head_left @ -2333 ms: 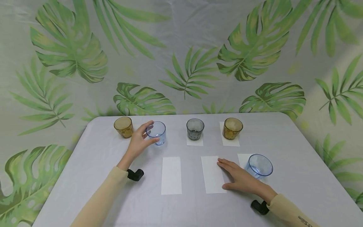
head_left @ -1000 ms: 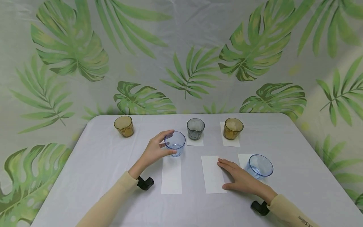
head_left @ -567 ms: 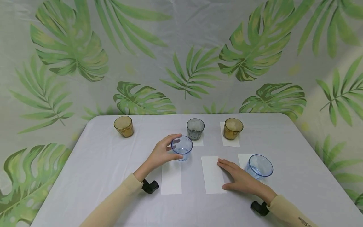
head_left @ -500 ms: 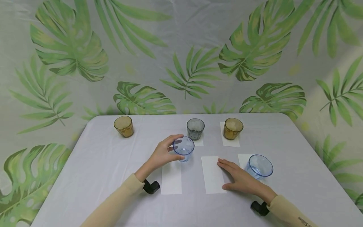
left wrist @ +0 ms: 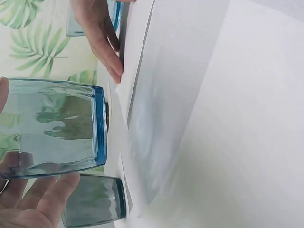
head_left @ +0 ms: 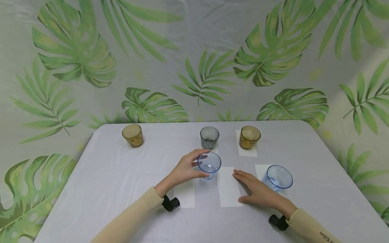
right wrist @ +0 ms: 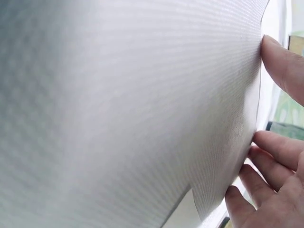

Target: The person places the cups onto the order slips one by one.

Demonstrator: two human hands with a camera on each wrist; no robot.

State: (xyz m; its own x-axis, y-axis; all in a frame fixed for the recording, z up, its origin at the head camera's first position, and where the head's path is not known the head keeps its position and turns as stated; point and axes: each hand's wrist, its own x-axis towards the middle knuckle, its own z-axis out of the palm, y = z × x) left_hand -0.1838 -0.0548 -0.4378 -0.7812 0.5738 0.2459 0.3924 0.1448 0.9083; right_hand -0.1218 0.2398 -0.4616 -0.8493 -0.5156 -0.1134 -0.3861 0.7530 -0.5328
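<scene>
My left hand [head_left: 186,170] grips a clear blue glass [head_left: 209,166] by its sides, thumb in front and fingers behind. In the left wrist view the blue glass [left wrist: 57,128] is upright to the table, its base held off the white cloth. From the head it overlaps the left edge of the middle front paper [head_left: 228,192]. My right hand [head_left: 258,191] rests with fingers extended, fingertips and thumb at that paper's right edge. A second blue glass [head_left: 278,179] stands just behind the right hand, on the right front paper [head_left: 260,171], which it partly hides.
A grey glass [head_left: 209,139] and an amber glass [head_left: 249,139] each stand on a paper at the back. Another amber glass [head_left: 132,135] stands at the far left, directly on the tablecloth [head_left: 115,189]. The left front paper [head_left: 186,197] lies partly under my left forearm's reach.
My left hand has carried the blue glass from beside the left amber glass rightward and nearer to me, past the left front paper. The right hand has stayed still.
</scene>
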